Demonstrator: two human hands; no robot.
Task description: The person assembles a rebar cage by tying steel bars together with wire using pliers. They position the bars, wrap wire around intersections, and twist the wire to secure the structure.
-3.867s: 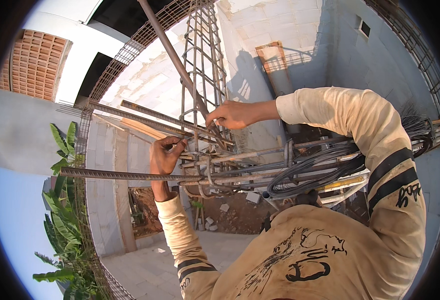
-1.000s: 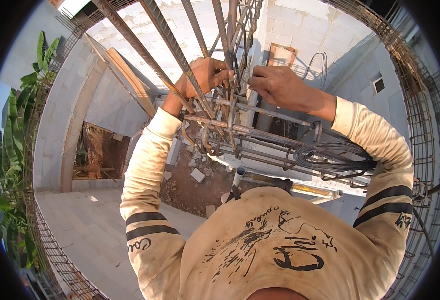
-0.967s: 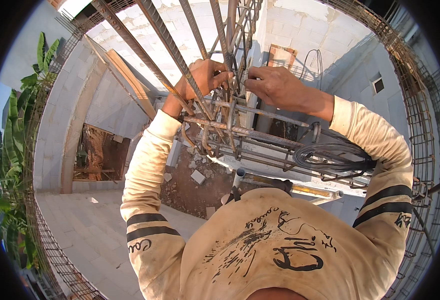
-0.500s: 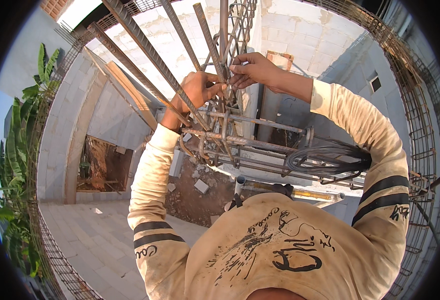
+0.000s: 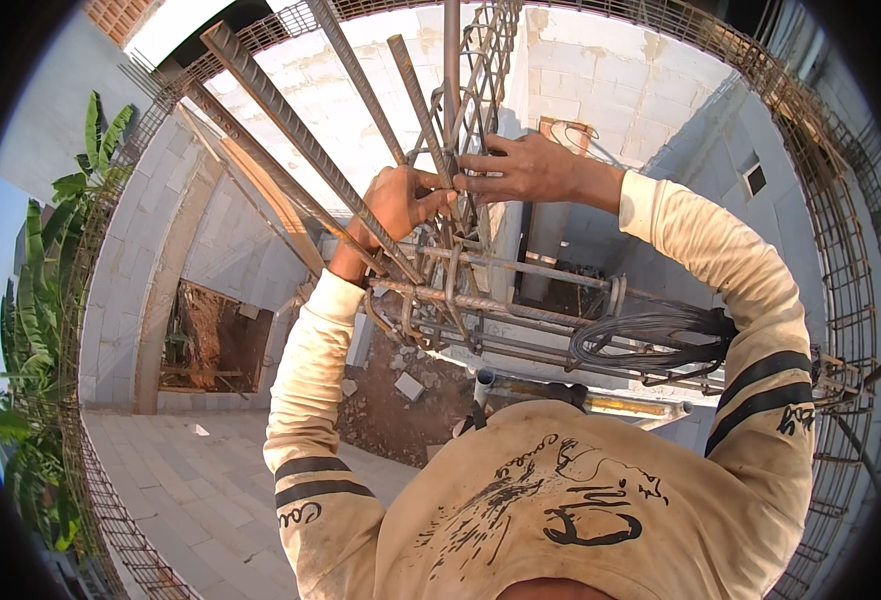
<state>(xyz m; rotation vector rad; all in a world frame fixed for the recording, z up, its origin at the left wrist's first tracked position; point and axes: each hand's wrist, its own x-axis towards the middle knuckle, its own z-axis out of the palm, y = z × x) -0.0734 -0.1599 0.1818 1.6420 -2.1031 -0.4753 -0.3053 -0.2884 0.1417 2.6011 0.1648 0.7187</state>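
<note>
Head view shows the lying cage [image 5: 530,312] of metal bars, with the short bar [image 5: 420,108] leaning up over the cage's left end. At that end, the left hand [image 5: 398,203] has its thumb and first finger bent close together beside the short bar, and the right hand [image 5: 522,170] comes in from the other side with its fingers curled toward the same spot. I cannot tell if either one is pinching something thin (the fingertips are too small and crowded to see). Some of the work looks done: three long bars [image 5: 300,133] already slant up by the cage's left end, and the tall cage [image 5: 495,75] stands just past it. The work at the short bar seems not done yet, since both hands are busy there, but how much is left does not show. Plenty of wire looks unused: the wire coil [image 5: 650,338] lies at the cage's right part.
</note>
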